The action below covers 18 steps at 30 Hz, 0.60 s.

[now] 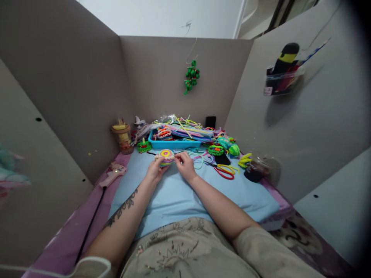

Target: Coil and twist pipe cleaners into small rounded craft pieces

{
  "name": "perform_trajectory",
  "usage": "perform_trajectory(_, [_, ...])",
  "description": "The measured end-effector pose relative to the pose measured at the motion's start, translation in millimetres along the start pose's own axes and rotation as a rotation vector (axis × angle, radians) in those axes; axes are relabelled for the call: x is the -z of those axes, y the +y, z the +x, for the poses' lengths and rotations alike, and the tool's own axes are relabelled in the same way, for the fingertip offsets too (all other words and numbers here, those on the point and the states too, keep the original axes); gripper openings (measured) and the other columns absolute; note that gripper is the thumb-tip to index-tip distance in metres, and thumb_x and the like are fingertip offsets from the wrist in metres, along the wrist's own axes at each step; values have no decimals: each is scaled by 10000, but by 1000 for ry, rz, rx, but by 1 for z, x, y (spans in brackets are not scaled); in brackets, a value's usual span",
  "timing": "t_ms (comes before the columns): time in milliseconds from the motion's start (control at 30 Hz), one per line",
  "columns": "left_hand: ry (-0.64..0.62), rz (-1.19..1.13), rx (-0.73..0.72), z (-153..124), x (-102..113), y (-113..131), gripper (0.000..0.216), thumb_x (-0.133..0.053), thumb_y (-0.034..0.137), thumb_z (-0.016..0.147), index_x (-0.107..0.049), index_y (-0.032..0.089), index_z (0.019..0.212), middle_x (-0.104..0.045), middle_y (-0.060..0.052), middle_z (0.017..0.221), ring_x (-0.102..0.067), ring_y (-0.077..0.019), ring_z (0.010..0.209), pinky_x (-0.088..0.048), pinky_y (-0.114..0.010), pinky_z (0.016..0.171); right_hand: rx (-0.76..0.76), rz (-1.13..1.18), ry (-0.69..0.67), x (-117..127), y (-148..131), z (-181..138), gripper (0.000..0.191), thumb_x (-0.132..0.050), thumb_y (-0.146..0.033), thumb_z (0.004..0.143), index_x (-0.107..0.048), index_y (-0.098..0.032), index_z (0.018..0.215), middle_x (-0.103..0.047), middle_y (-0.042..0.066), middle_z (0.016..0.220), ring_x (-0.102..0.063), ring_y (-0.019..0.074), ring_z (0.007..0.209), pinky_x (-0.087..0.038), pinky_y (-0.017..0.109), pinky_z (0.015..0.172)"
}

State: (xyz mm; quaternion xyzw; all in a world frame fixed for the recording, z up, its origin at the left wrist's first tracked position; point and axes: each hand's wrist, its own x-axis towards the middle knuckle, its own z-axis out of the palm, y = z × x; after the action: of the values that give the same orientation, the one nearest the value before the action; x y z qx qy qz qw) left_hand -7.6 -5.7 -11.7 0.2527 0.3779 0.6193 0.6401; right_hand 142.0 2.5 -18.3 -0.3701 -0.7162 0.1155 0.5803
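My left hand point(155, 170) is closed around the lower left side of a small round craft piece point(167, 154). The piece looks fuzzy and coiled, with yellow, pink and white rings on top and striped sides. My right hand point(185, 165) sits at its right edge, thumb and fingertips pinched together. Whatever lies between those fingertips is too small to make out. Loose pastel fuzzy stems point(198, 160) lie just beyond my right hand. Red-handled scissors point(224, 172) rest to its right on the light blue cloth point(176, 202).
A blue tray point(174, 144) heaped with fuzzy stems stands at the back. Green woven pieces point(144, 146) flank it. A pink glue gun point(113, 174), its black cord trailing forward, and a lidded cup point(123, 137) are leftward. A dark container point(255, 170) stands right. Grey panels point(185, 50) enclose the table.
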Motion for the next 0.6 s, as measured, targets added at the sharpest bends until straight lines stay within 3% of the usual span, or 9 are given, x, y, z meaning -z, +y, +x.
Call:
perform_trajectory(167, [-61,36,-13,-3,-1,-2,319,-735,249,617,-614,172,902,-682,-47,852,-642,-171,780,-517,-282,672,22,-27,-31,-2,0,0,121,-531,-263,848,-638,-217,883,-565,42,866,-555,172,848,-460,295,739])
perform_trajectory(600, [-136,140,-37,-8,-5,-3,417,-761,280,591,-604,173,962,-682,-42,874,-641,-162,762,-504,-263,627,-51,-103,-13,-4,6,2,121,-488,-220,844,-605,-200,819,-554,39,844,-538,171,829,-440,289,761])
